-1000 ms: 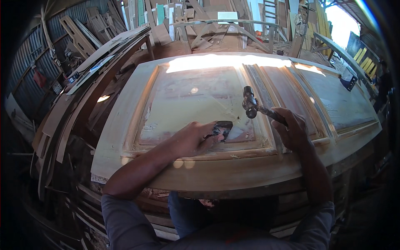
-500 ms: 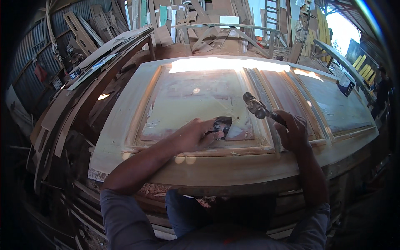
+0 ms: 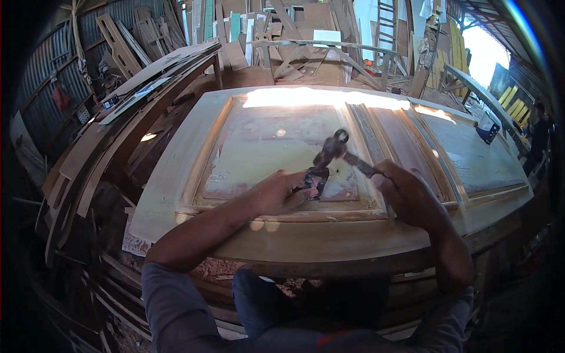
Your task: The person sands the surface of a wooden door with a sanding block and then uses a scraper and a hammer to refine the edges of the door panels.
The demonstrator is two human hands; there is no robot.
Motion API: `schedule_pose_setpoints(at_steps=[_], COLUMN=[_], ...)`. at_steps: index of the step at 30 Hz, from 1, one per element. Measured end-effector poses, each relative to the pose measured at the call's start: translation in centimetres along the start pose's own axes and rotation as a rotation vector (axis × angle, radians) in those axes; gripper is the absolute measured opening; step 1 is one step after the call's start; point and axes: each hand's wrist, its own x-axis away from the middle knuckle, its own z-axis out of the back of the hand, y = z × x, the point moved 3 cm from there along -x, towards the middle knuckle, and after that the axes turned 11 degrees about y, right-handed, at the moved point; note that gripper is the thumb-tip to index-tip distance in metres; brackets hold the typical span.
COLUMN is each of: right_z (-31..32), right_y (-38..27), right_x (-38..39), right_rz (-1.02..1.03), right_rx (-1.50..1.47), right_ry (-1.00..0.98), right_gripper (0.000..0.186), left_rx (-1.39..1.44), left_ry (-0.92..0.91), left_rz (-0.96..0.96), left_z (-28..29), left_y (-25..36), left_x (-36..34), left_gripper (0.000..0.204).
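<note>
My left hand is closed around a small dark block-shaped tool, worn and held upright over the near part of a large panelled wooden door. Its exact kind is partly hidden by my fingers. My right hand grips the handle of a hammer, whose dark metal head hangs just above the block-shaped tool. Whether the two touch I cannot tell. The door lies flat in front of me, with raised mouldings around its recessed panels and pale, patchy filler or sanding marks.
A small blue-and-white container stands on the door's far right. Long boards are stacked on a bench at the left. Behind are a wooden trestle and leaning planks. A person is at the far right edge.
My right hand has swung the hammer left and inward, bringing its head close to the block-shaped tool. The left hand keeps its hold in nearly the same place.
</note>
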Motion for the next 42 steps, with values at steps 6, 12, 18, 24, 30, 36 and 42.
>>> schedule_pose_setpoints(at_steps=[6, 12, 18, 24, 30, 36, 42], right_z=[1.1, 0.7, 1.3, 0.2, 0.0, 0.2, -0.6], right_y=[-0.9, -0.2, -1.1, -1.9, -2.3, -2.1, -1.4], right_x=[-0.2, 0.2, 0.4, -0.6, 0.0, -0.4, 0.1], right_rz=[-0.157, -0.006, -0.076, -0.055, -0.099, -0.035, 0.004], right_rx=[-0.133, 0.041, -0.120, 0.080, 0.023, 0.011, 0.101], right_ry=[0.141, -0.016, 0.289, -0.047, 0.060, -0.022, -0.037], right_gripper=[0.028, 0.028, 0.029, 0.025, 0.026, 0.025, 0.025], left_rx=[0.021, 0.022, 0.053, 0.015, 0.006, 0.018, -0.009], left_ry=[0.012, 0.012, 0.066, 0.017, 0.000, 0.021, 0.028], left_rz=[0.014, -0.003, -0.057, -0.002, 0.024, -0.035, -0.029], left_z=[-0.1, -0.1, -0.7, -0.3, -0.1, -0.3, -0.3], left_y=[0.1, 0.2, -0.7, -0.7, 0.1, -0.4, -0.6], left_x=[-0.1, -0.1, -0.1, 0.1, -0.1, 0.1, 0.0], left_gripper=[0.022, 0.022, 0.019, 0.019, 0.021, 0.019, 0.020])
